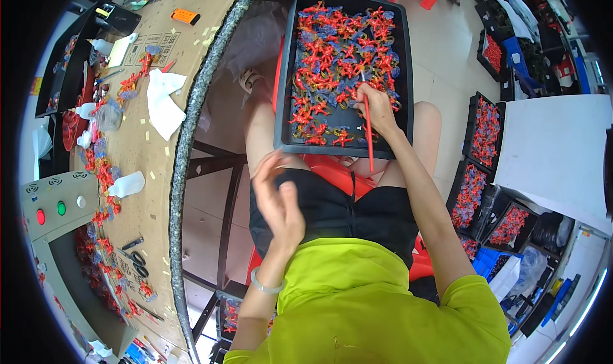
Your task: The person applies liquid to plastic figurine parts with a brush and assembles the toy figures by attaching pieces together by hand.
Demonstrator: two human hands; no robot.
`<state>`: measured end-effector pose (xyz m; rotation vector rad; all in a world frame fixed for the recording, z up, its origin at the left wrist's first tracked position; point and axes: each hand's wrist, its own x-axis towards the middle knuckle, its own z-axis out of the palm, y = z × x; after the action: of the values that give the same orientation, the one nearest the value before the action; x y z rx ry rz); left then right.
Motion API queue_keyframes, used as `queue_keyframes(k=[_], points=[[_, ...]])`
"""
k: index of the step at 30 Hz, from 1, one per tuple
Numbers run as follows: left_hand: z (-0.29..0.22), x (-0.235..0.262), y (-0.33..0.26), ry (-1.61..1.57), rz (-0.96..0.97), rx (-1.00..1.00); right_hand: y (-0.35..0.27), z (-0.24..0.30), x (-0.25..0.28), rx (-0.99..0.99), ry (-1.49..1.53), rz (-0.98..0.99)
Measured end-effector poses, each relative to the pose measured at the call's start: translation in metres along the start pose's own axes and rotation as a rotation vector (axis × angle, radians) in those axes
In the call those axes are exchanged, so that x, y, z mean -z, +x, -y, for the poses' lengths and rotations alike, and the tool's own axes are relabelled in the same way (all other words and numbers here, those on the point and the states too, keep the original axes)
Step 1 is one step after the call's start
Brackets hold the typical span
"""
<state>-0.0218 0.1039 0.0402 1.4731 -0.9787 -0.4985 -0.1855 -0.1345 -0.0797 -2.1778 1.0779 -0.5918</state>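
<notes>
A black tray [350,119] rests across my thighs, filled with small red figures [324,56] that have translucent blue and yellow parts. My right hand [378,108] is closed around a slim red-handled paintbrush [368,134] over the tray's right side. The brush's pale tip points away from me among the figures; whether it touches one I cannot tell. Just off the tray's near left corner, above my lap, my left hand [279,204] is raised with its fingers apart. It holds nothing that I can see, and its fingertips are slightly blurred.
At left, a cardboard-covered workbench [159,217] carries more red figures, a white squeeze bottle [128,184], a white tissue [166,102], scissors [138,264] and a grey machine [60,201] with coloured buttons. On the right stand more trays of figures [485,131] beside a white panel [552,159].
</notes>
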Motion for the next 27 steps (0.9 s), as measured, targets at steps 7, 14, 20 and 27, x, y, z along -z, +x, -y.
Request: queue_keyframes(k=[7, 14, 20, 27], points=[[-0.001, -0.043, 0.02, -0.678, 0.259, 0.544, -0.062, 0.127, 0.066, 0.095, 0.247, -0.071], [-0.021, -0.047, 0.02, -0.883, 0.474, 0.663, -0.101, 0.172, 0.092, 0.163, 0.405, 0.014], [-0.029, -0.04, 0.019, -1.02, 0.441, 0.662, -0.116, 0.184, 0.118, -0.009, 0.721, -0.254], [-0.025, -0.04, 0.007, -0.837, 0.411, 0.574, -0.117, 0.198, 0.104, 0.17, 0.22, -0.179]])
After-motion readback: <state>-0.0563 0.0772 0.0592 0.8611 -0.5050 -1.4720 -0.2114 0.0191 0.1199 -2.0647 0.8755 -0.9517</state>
